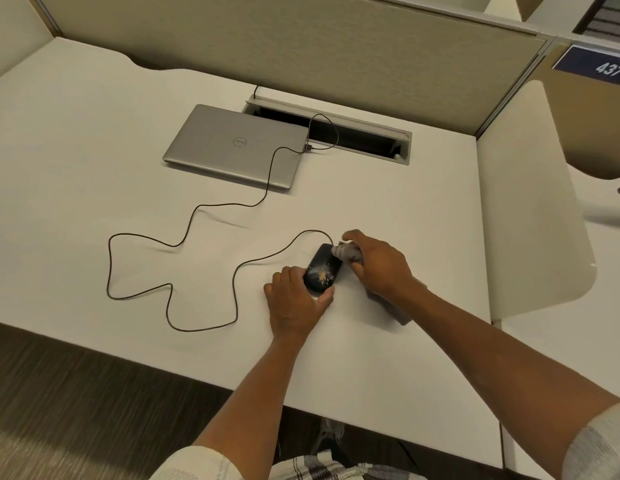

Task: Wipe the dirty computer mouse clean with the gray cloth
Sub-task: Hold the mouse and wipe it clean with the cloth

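Left hand (296,299) clamps mouse (321,271) rear, steadying it; right hand (377,263) pinches bunched gray cloth (346,252) onto front, crumbs (324,277) untouched.

Only 1 view is given, from a wide-angle camera worn on the person's head. It looks forward and steeply down over the white table (94,161), close enough that both forearms run in from the bottom edge. The partition panel (301,39) fills the top, bowed by the lens, and floor shows lower left.
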The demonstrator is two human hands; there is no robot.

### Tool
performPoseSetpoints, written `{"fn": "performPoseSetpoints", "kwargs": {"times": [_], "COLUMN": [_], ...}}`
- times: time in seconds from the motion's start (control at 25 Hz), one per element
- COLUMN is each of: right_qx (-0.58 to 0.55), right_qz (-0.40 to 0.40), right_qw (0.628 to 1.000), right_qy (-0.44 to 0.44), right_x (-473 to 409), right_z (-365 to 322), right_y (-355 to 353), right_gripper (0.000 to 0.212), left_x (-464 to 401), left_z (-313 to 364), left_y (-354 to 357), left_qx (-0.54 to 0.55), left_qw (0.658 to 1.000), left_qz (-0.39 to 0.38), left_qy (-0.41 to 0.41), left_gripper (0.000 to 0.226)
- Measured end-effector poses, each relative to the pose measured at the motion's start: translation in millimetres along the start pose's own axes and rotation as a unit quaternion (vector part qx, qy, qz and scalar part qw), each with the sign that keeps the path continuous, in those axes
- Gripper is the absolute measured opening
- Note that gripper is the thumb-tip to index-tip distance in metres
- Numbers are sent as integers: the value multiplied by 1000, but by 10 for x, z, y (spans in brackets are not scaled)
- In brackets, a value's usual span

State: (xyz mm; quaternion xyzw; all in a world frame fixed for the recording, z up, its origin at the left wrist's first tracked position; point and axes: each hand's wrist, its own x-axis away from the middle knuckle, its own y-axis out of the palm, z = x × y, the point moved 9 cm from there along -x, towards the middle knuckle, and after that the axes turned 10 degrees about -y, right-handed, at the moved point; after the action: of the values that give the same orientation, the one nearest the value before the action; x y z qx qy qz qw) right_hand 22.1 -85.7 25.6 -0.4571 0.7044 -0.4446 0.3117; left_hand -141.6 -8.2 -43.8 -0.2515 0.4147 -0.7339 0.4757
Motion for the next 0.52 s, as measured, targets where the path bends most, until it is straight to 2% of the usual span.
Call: {"fn": "performPoseSetpoints", "kwargs": {"times": [0.12, 0.32, 0.4, 0.52], "right_qx": [34, 112, 108, 75], "right_qz": [-25, -53, -69, -24], "right_qw": [999, 989, 990, 997], "right_qy": [-6, -80, -66, -23], "right_x": [60, 409, 463, 322], "right_z": [-83, -270, -215, -107], "right_y": [163, 358, 344, 157], "right_gripper": [41, 36, 41, 43], "left_x": [3, 2, 1, -1], "left_z": [1, 5, 11, 7], "left_y": [-3, -12, -17, -8], "left_qx": [7, 10, 9, 3], "left_qw": [1000, 1000, 1000, 1000], "left_qz": [-1, -3, -1, -6], "left_qy": [-2, -8, -8, -11], "left_gripper": [60, 59, 60, 59]}}
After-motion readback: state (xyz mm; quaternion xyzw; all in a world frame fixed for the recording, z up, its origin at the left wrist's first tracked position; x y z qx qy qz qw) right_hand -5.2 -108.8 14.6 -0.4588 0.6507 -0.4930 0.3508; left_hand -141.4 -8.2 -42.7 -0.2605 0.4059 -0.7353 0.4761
